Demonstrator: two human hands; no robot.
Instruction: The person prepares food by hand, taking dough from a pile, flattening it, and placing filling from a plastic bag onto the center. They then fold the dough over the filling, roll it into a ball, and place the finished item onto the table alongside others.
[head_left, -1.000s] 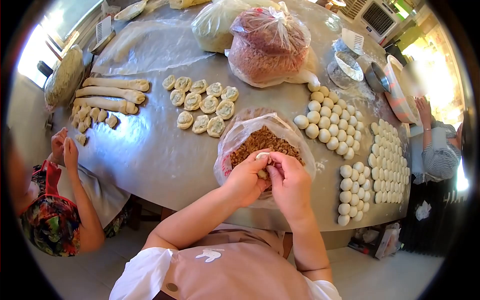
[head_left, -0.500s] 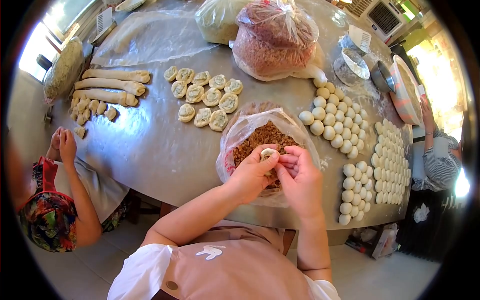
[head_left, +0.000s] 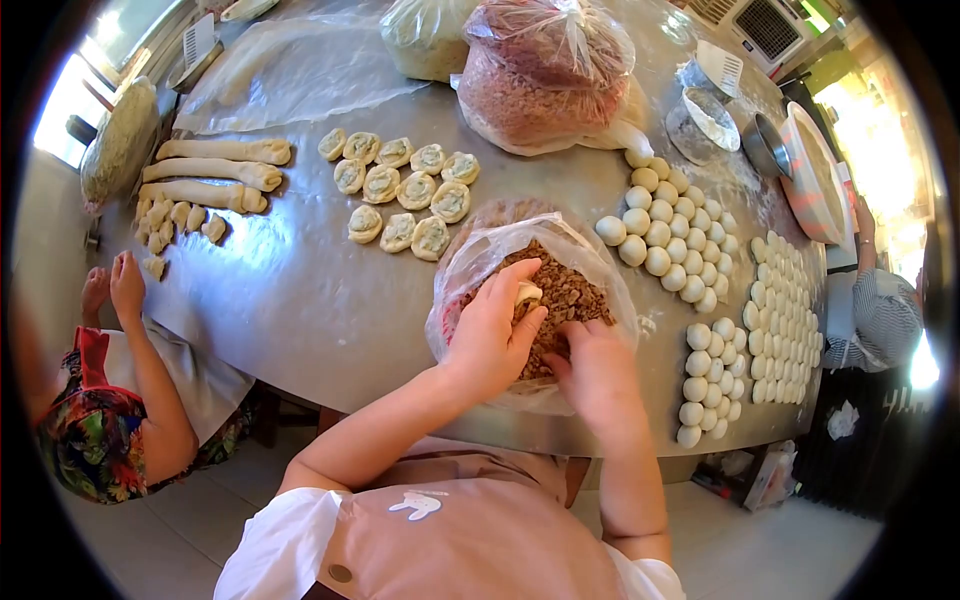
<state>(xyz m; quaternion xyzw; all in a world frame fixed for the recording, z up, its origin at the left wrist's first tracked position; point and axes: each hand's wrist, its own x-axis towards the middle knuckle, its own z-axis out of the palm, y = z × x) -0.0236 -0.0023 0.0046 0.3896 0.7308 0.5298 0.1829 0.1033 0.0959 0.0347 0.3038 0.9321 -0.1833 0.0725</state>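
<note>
Head view, left hand: your left hand [head_left: 490, 332] is cupped around a dough piece [head_left: 527, 294], thumb on one side and fingers on the other; the piece sits high in the grip, over the bag's mouth.
Right hand: your right hand [head_left: 598, 365] points down with its fingertips in the brown crumbly filling [head_left: 578, 292]; whether they pinch any of it cannot be told, as the tips are hidden.
Filling bag: the clear plastic bag [head_left: 622, 310] stands open beneath both your hands, its rim spread around the filling.
Filled rounds: the open-topped dough rounds [head_left: 416, 190] lie in rows beyond your left hand and to its left, apart from the bag.
Dough stock: three dough ropes [head_left: 205, 171] lie far to the left of your left hand, with small dough lumps [head_left: 159, 218] just beside them on the near side.
White balls: one group of white balls [head_left: 657, 262] lies beyond your right hand and to its right; a second group [head_left: 714, 370] lies directly right of it; smaller white pieces [head_left: 778, 330] stand in columns farther right.
Tied bag: a bag of pinkish contents [head_left: 545, 95] rests well beyond both your hands.
Co-worker: another person's hands [head_left: 127, 288] are raised at the table edge, well left of yours.
</note>
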